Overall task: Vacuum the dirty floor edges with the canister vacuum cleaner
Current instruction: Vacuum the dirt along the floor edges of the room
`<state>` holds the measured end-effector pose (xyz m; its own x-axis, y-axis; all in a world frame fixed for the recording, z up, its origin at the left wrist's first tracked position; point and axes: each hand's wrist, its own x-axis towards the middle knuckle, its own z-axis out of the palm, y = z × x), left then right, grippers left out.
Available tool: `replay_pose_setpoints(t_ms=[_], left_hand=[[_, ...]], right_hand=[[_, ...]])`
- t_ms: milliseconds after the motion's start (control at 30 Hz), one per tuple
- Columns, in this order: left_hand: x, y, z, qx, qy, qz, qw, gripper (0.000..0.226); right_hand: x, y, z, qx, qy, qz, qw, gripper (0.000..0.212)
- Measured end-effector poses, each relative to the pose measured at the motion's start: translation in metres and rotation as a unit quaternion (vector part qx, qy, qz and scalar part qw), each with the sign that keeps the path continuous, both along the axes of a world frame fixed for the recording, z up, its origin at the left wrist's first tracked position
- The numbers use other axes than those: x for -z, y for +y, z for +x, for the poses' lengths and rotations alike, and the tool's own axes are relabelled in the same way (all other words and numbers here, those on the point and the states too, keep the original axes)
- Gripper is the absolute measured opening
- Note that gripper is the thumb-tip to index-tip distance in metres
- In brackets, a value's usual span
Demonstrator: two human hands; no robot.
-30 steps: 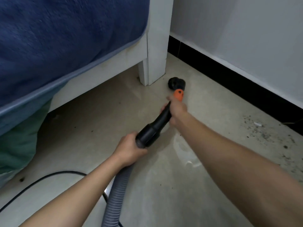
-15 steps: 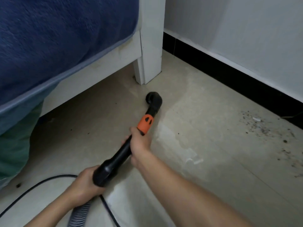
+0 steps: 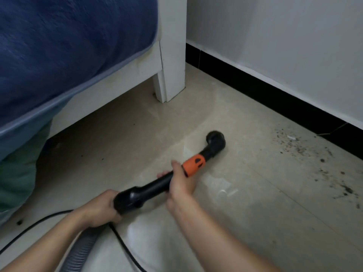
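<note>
Both the left hand (image 3: 100,209) and right hand (image 3: 181,183) grip the vacuum wand (image 3: 151,188) behind its nozzle (image 3: 216,139).

A black vacuum wand (image 3: 151,190) is wearing an orange collar (image 3: 193,164) and trailing a grey ribbed hose (image 3: 82,250). A blue blanket (image 3: 68,46) is covering a white bed frame (image 3: 172,55); dark specks (image 3: 300,148) are dotting the beige floor (image 3: 255,203).

glossy beige floor (image 3: 255,213), dirt specks (image 3: 306,152) scattered beside black skirting (image 3: 255,83), white bed leg (image 3: 172,75) standing at back, black cable (image 3: 125,244) lying near front
</note>
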<state>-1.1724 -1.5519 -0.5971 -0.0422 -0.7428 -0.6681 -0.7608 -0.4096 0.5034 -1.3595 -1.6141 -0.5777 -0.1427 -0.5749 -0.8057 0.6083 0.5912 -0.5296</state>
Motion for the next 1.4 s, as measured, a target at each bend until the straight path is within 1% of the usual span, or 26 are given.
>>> replay_pose_setpoints(t_ms=[67,133,233,333,433,500,567,633,667,733,800,867,933,1000,1100,1200,1267,1333,1400], left_hand=[[0.000,-0.005,-0.014,-0.043,0.042,0.015,0.998,0.019],[-0.001,0.000,-0.015,-0.092,0.075,0.027,0.993,0.023],[-0.006,0.023,0.001,-0.155,0.091,0.033,0.983,0.025],[-0.006,0.054,0.024,-0.221,0.098,0.043,0.969,0.023],[-0.008,0.084,0.038,-0.266,0.094,0.055,0.958,0.026],[-0.008,0.092,0.041,-0.260,0.090,0.069,0.959,0.030],[-0.009,0.084,0.035,-0.239,0.088,0.074,0.964,0.028],[-0.007,0.058,0.024,-0.207,0.084,0.063,0.973,0.023],[-0.006,0.039,0.017,-0.187,0.080,0.049,0.978,0.022],[-0.005,-0.005,-0.006,-0.129,0.065,-0.003,0.990,0.021],[-0.005,-0.053,-0.036,-0.061,0.055,-0.069,0.994,0.030],[-0.003,-0.097,-0.071,0.013,0.042,-0.116,0.992,0.039],[-0.002,-0.128,-0.106,0.079,0.038,-0.133,0.987,0.035],[-0.001,-0.146,-0.132,0.115,0.040,-0.135,0.983,0.026],[-0.004,-0.167,-0.162,0.165,0.029,-0.160,0.973,0.026],[-0.020,-0.190,-0.216,0.255,0.035,-0.171,0.951,0.018],[-0.032,-0.199,-0.266,0.339,0.020,-0.177,0.924,0.027],[-0.034,-0.197,-0.320,0.419,0.024,-0.184,0.889,0.027],[-0.028,-0.186,-0.368,0.490,0.042,-0.173,0.853,0.025]], right_hand=[[-0.003,-0.030,-0.003,-0.042,0.022,-0.017,0.999,0.015],[-0.003,-0.049,0.009,-0.093,0.016,-0.023,0.995,0.015],[0.002,-0.053,0.051,-0.194,0.007,-0.029,0.981,0.013],[0.002,-0.043,0.097,-0.272,-0.006,-0.029,0.962,0.012],[0.004,-0.024,0.127,-0.310,-0.005,-0.023,0.951,0.014],[0.007,-0.014,0.129,-0.317,-0.007,-0.023,0.948,0.015],[0.009,-0.017,0.117,-0.307,-0.006,-0.024,0.952,0.014],[0.011,-0.033,0.093,-0.270,-0.001,-0.030,0.963,0.012],[0.011,-0.046,0.077,-0.236,0.003,-0.034,0.971,0.012],[0.008,-0.073,0.036,-0.149,0.015,-0.041,0.988,0.012],[0.004,-0.098,-0.014,-0.062,0.029,-0.040,0.997,0.012],[-0.003,-0.114,-0.067,0.010,0.038,-0.028,0.999,0.011],[-0.012,-0.119,-0.112,0.058,0.029,-0.012,0.998,0.014],[-0.024,-0.115,-0.146,0.091,0.003,-0.006,0.996,0.014],[-0.044,-0.096,-0.184,0.138,-0.039,-0.030,0.989,0.013],[-0.056,-0.065,-0.229,0.249,-0.070,-0.048,0.965,0.010],[-0.057,-0.037,-0.262,0.350,-0.096,-0.044,0.931,0.009],[-0.054,-0.003,-0.293,0.439,-0.115,-0.037,0.890,0.008],[-0.049,0.034,-0.314,0.514,-0.124,-0.029,0.848,0.007]])
